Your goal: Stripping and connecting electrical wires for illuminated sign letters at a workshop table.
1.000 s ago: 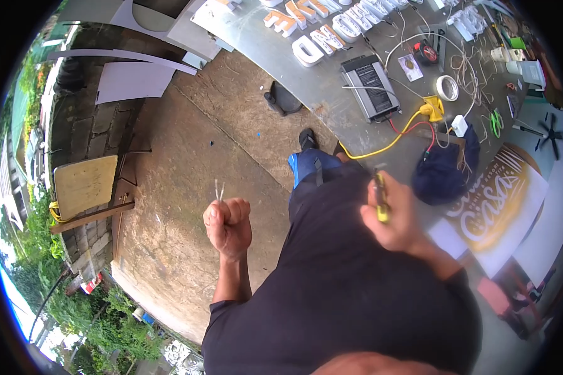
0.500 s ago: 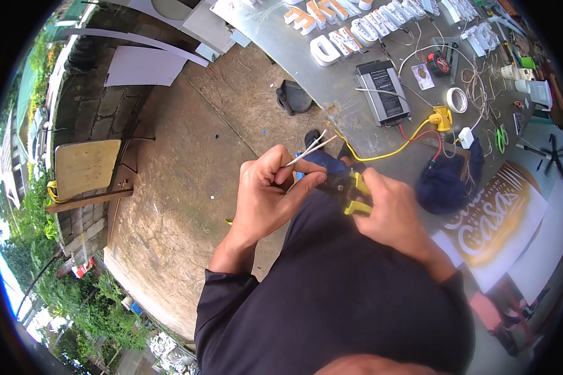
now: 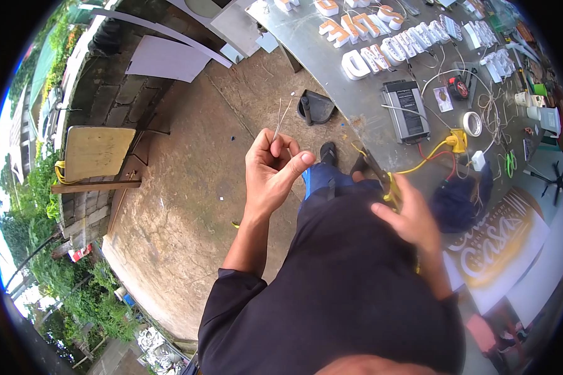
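My left hand [image 3: 270,178] is closed, pinching a thin white two-strand wire [image 3: 282,117] whose split ends point up and away from my fingers. To the right, my right hand [image 3: 413,219] is wrapped round yellow-handled wire strippers [image 3: 390,187], somewhat blurred. Their dark jaws point up and left, beside the metal table's edge and apart from the wire. Below both hands is my dark shirt.
The metal table [image 3: 372,106] at right bears a grey power supply [image 3: 406,111], white channel letters [image 3: 381,55], a yellow socket [image 3: 458,141], a tape roll [image 3: 472,124] and tangled cables. A black dustpan [image 3: 318,107] lies on the concrete floor.
The wire strippers have come away from the wire, moving right with my right hand. My left hand still pinches the wire, which now stands more upright. The whole view has shifted slightly.
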`<state>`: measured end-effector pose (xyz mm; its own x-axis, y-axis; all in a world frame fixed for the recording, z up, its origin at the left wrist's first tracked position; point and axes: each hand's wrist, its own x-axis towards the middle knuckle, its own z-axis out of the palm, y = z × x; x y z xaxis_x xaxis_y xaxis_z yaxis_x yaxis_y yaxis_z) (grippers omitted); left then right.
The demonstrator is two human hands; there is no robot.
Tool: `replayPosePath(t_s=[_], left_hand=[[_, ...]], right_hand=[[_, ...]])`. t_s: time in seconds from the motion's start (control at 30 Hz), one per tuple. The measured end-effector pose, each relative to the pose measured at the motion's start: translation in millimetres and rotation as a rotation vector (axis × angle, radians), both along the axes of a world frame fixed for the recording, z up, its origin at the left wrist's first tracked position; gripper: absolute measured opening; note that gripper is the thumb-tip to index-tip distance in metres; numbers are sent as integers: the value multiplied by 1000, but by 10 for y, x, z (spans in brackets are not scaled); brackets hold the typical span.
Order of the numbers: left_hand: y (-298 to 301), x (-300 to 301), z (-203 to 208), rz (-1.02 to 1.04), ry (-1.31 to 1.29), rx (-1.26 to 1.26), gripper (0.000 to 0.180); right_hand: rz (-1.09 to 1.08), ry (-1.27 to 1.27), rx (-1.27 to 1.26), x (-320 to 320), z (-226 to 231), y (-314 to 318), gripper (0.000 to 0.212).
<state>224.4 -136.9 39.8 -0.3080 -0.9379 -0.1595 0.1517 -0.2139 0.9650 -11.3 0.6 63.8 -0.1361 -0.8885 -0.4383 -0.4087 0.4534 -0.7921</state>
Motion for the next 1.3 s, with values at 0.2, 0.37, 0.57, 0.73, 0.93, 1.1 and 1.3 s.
replayPosePath(t_s=[0.2, 0.37, 0.57, 0.73, 0.93, 1.1, 1.3], left_hand=[[7, 36, 23, 9, 58, -9, 50], [95, 49, 76, -65, 78, 7, 25], [282, -273, 20, 1, 435, 105, 20], [527, -386, 61, 117, -81, -368, 18], [916, -528, 286, -185, -282, -743, 13], [1191, -762, 449, -347, -479, -922, 32], [1285, -987, 445, -436, -638, -1066, 38]], right_hand=[[105, 295, -180, 231, 20, 6, 66], [143, 347, -270, 282, 106, -5, 67], [-80, -752, 21, 6, -12, 135, 59], [-66, -1190, -82, -112, -63, 253, 74], [33, -1488, -233, -284, -203, 283, 84], [180, -1438, -342, -493, -239, 398, 86], [304, -1233, -387, -815, -123, 438, 82]])
